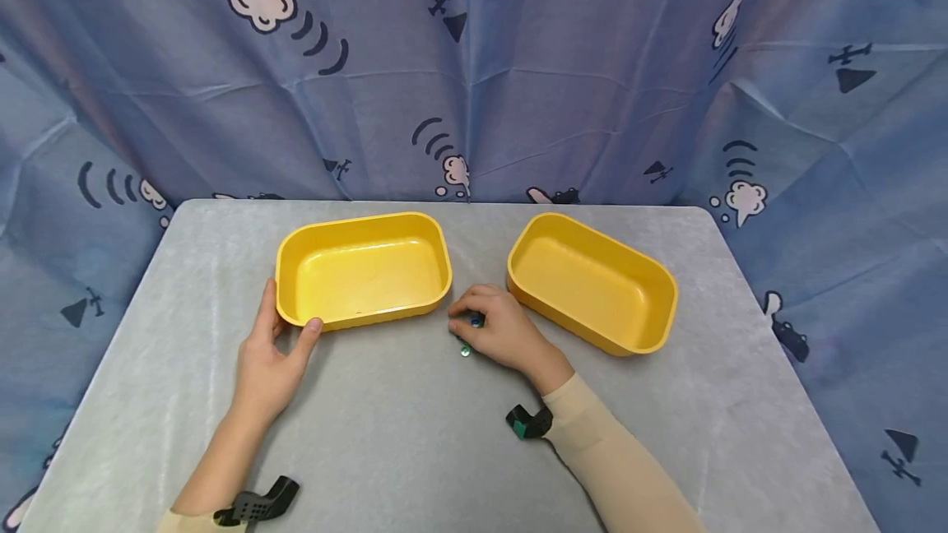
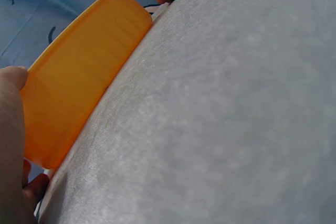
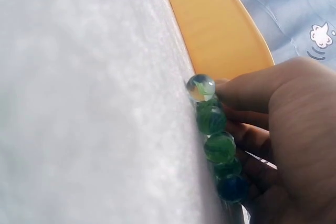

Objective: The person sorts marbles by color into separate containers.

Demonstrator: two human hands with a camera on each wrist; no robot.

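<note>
My left hand [image 1: 268, 364] holds the near left corner of a yellow plastic bin [image 1: 363, 270], thumb at the front rim and fingers along the left side. In the left wrist view that bin [image 2: 86, 72] stands upright on the table. Between the two bins, my right hand [image 1: 507, 331] has its fingers curled around several glass marbles [image 1: 465, 350] at the tabletop. Clear, green and blue marbles [image 3: 219, 147] show in a cluster in the right wrist view, the thumb right at the clear one. The palm and fingers hide part of the cluster.
A second yellow bin [image 1: 592, 282] stands angled to the right of my right hand. Both bins have nothing in them. The grey cloth-covered table [image 1: 415, 434] ends at a blue patterned curtain [image 1: 518, 105] behind and at the sides.
</note>
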